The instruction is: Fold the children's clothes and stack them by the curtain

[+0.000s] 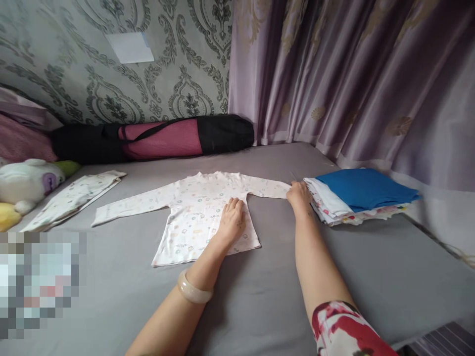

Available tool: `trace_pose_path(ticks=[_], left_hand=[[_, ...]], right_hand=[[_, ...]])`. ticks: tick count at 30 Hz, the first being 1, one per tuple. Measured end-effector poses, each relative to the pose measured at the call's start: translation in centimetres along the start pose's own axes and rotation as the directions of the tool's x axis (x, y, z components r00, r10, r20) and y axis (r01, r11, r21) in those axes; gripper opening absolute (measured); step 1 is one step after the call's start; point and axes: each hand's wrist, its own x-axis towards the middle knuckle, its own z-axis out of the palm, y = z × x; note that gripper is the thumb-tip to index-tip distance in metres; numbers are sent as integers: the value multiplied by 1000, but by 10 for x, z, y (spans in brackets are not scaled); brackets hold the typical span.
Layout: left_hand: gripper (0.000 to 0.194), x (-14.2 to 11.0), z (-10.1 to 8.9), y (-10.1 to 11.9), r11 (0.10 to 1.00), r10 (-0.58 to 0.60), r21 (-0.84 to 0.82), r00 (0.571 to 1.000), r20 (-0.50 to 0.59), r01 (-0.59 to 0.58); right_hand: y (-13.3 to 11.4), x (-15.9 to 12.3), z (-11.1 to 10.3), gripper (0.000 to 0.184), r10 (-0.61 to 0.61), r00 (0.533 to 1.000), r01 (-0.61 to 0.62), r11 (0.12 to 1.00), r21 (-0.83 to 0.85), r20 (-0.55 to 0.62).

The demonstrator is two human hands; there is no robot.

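Note:
A small white long-sleeved shirt (193,212) with a faint print lies spread flat on the grey sheet, both sleeves stretched out sideways. My left hand (233,217), below a pale bangle, rests flat on the right part of the shirt's body with its fingers extended. At the end of the right sleeve, my right hand (300,195) is closed on the cuff; its fingertips are partly hidden. Just beside that hand stands a stack of folded clothes (330,200), topped by a blue folded garment (367,188).
Another folded printed garment (77,195) lies at the left beside a plush toy (25,183). A black and dark pink long bag (163,138) lies along the patterned wall. Purple curtains (315,74) hang behind the right side of the bed (274,296).

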Motion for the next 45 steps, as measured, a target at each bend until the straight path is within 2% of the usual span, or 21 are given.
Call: trace_pose_path(ticks=[3,5,10,12,15,17,19,22,24,26,29,31,36,39,41,45], left_hand=[[35,1,-1,3,1000,-24,20,999,21,24],[35,1,-2,5,999,-36,30,999,40,35],[35,2,-8,8,997,-58,50,995,86,54],[36,2,-10,11,996,-65,69,992,109,57],[40,2,-11,14,993,-49,108,992,114,36],[42,2,-9,15,990,-25,140,995,96,12],[46,3,-6,16,985,-7,175,997,72,-6],[54,4,-1,16,976,6,216,999,48,-16],[58,3,0,17,972,11,234,999,46,-22],[58,2,0,18,968,15,249,999,52,-27],[55,4,-7,18,965,37,259,998,57,-51],[50,10,-16,16,967,55,243,996,71,-71],[30,48,-34,-8,989,46,133,985,168,-69],[33,75,-33,-26,991,70,100,988,135,-84],[35,89,-29,-34,989,90,108,987,132,-104],[39,110,-22,-39,987,57,133,974,220,-88]], right_hand=[[-3,2,-1,37,76,997,-77,997,23,24],[-5,2,-1,36,84,996,-85,996,35,23],[-7,1,-1,32,-43,996,45,999,21,-83],[-8,2,-2,29,-71,994,73,997,21,-84],[-12,6,-4,25,-99,993,106,985,139,-57],[-18,9,-5,23,-110,992,123,938,324,-60],[-28,13,-6,23,-94,994,106,809,579,-52],[-47,17,-14,23,-15,996,-75,461,884,92],[-60,19,-21,22,13,981,-190,218,957,192],[-71,21,-26,22,10,972,-237,0,972,237],[-83,22,-24,23,11,958,-273,-252,928,285],[-88,20,-17,22,0,949,-298,-328,897,315],[-93,17,-5,17,-102,932,-362,-343,867,349],[-87,18,-9,17,-137,936,-353,-416,838,326],[-81,20,-13,17,-147,944,-331,-434,838,297],[-71,22,-21,15,-121,960,-281,-444,851,253]])
